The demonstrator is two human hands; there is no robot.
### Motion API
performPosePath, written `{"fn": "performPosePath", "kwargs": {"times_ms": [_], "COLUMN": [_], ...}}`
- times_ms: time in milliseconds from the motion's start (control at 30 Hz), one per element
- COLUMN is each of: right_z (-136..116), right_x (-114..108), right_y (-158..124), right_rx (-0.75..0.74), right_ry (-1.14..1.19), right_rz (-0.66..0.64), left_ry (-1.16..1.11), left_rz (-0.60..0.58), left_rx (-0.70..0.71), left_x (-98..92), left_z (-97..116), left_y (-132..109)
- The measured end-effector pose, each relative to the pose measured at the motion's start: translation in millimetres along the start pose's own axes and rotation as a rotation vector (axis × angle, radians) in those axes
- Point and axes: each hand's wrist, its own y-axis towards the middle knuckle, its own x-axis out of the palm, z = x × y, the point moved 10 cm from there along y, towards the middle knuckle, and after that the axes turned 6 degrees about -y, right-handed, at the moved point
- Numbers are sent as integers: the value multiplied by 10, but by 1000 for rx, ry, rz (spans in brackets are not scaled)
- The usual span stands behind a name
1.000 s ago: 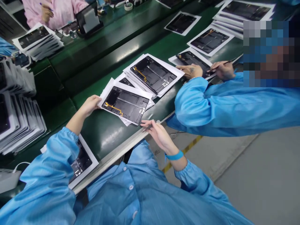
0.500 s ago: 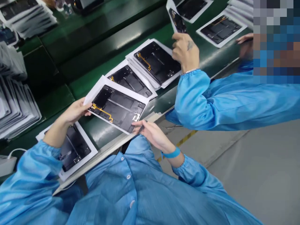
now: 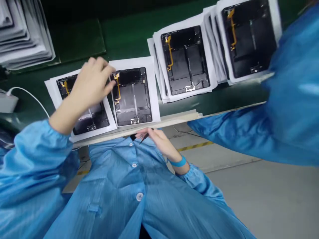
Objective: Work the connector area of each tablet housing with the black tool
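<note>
- On the green bench [image 3: 129, 33], a dark panel [image 3: 131, 96] lies on white paper [image 3: 153, 86], right of 1 partly hidden panel [image 3: 94, 114].
- Left hand [image 3: 91, 81] open, fingers curved by its upper left corner; contact unclear from here.
- Right hand [image 3: 159, 141] grips a slim dark tool [image 3: 145, 137].

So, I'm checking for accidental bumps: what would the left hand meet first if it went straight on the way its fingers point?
Likely the panel just right of the left hand, near the orange strip; height is unclear, so the hand might pass above.
</note>
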Motion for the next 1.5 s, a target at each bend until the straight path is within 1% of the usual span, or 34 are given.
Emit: {"fn": "performPosePath", "kwargs": {"times_ms": [33,67,133,167,233,367,467,533,600,700,800,900,1000,1200,1267,1367,1433,1500], "right_z": [-97,-196,-364,-419,-474,-557,-699,-804,-883,-920,-913,-918,-908,-867,-838,-805,-805,-814], "right_x": [-174,-352,-644,-734,-819,-839,-807,-761,-683,-543,-469,-467,-519,-697,-695,-647,-619,-583], "right_y": [-13,-25,-44,-41,-3,49,77,146,274,506,642,653,607,420,381,376,390,406], "right_rx": [-47,-99,-192,-221,-238,-243,-313,-379,-439,-492,-510,-512,-499,-531,-535,-540,-567,-618], "right_ry": [-77,-143,-253,-300,-388,-504,-528,-547,-595,-701,-778,-804,-775,-694,-702,-734,-766,-815], "right_rz": [79,175,358,417,464,465,449,430,383,264,172,141,157,337,346,312,299,286], "left_ry": [76,92,77,75,92,106,97,86,51,-39,-97,-128,-130,17,40,19,1,4], "left_rz": [-16,-62,-80,-65,1,129,174,190,217,269,291,285,261,308,277,183,137,116], "left_rx": [84,184,335,376,399,412,423,403,359,298,280,279,291,375,376,352,344,353], "left_x": [62,171,349,424,534,627,645,654,652,667,751,847,897,802,815,889,930,946], "left_z": [210,427,773,886,1003,1079,1124,1150,1162,1161,1166,1166,1187,1323,1338,1317,1304,1309], "left_y": [-225,-456,-858,-998,-1140,-1129,-1097,-1091,-1082,-1049,-996,-952,-933,-966,-963,-949,-950,-958]}}
